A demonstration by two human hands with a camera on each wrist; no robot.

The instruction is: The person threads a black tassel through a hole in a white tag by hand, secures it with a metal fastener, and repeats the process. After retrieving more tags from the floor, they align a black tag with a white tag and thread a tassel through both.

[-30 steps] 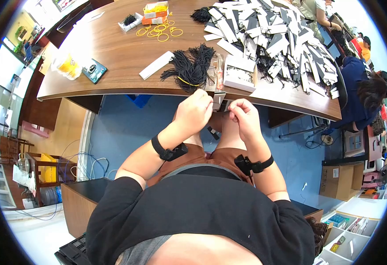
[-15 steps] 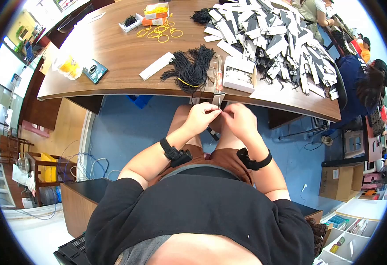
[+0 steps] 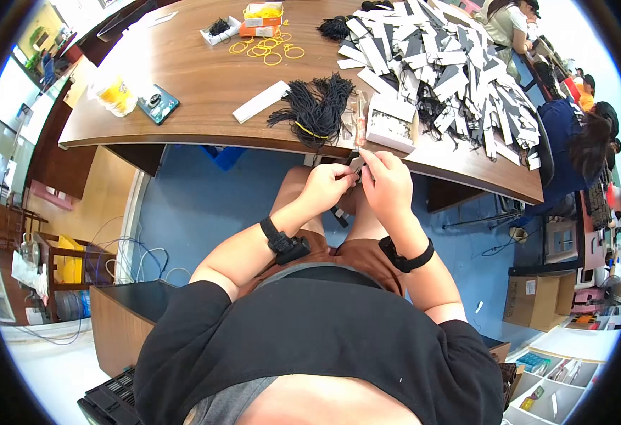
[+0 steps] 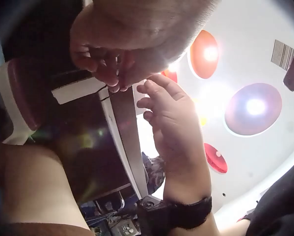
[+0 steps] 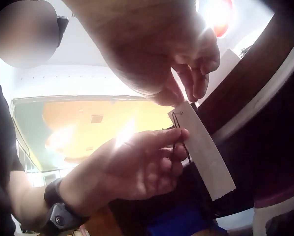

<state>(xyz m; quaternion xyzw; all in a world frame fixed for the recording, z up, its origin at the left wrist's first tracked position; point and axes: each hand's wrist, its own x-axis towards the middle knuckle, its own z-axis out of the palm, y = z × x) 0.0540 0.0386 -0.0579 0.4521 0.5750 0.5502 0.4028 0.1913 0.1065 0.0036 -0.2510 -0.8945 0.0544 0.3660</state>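
Note:
Both hands meet at the table's front edge around a small white tag (image 5: 206, 152). In the right wrist view, the left hand (image 3: 328, 185) (image 5: 132, 164) pinches a thin black cord (image 5: 188, 153), which loops at the hole near the tag's upper end. The right hand (image 3: 390, 180) (image 5: 152, 44) has its fingertips pinched at that same end, just above the hole. In the left wrist view, the tag (image 4: 78, 92) sticks out sideways beneath the left hand (image 4: 137, 34), with the right hand (image 4: 174, 118) close beside it.
On the table (image 3: 197, 92) lie a black cord bundle (image 3: 317, 106), a white strip (image 3: 261, 101), an open white box (image 3: 390, 124) and a large pile of tags (image 3: 452, 78). Farther back are yellow bands (image 3: 266, 49); a phone (image 3: 159, 105) lies left. People sit at right.
The hands, apart a second ago, have come together at the tag. Since half a second ago, the right hand's fingers have risen toward the tag's upper end. The head view has shifted slightly.

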